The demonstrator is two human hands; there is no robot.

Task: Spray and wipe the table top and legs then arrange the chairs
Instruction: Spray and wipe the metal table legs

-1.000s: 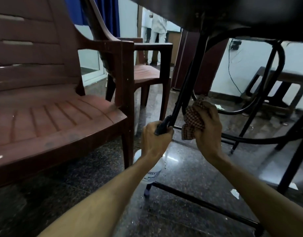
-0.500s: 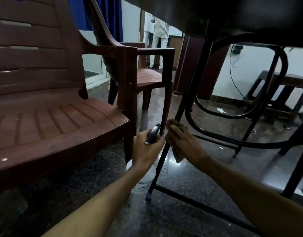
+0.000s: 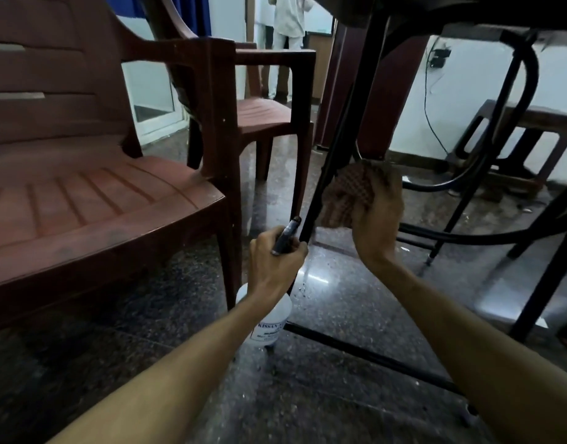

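Head view, cut off: the table top (image 3: 468,11) shows only as a dark underside along the upper edge.
Hard to read: the spray bottle (image 3: 269,318) has a white body half hidden behind the left wrist, and its label is only partly legible.
Left hand (image 3: 275,261): fingers curled round the bottle's dark spray head, just left of the table leg (image 3: 340,149) and low on it.
Right hand (image 3: 376,219): clutches a bunched checked cloth (image 3: 349,190) and presses it to the right side of the same leg, higher and farther than the left hand.
Cloth detail: blurred, and its lower edge merges with the palm.
Chairs: the near chair (image 3: 83,193) fills the left, cropped by the frame; a far chair (image 3: 263,113) stands behind it.
Far right: a dark stool (image 3: 525,129) stands by the wall.
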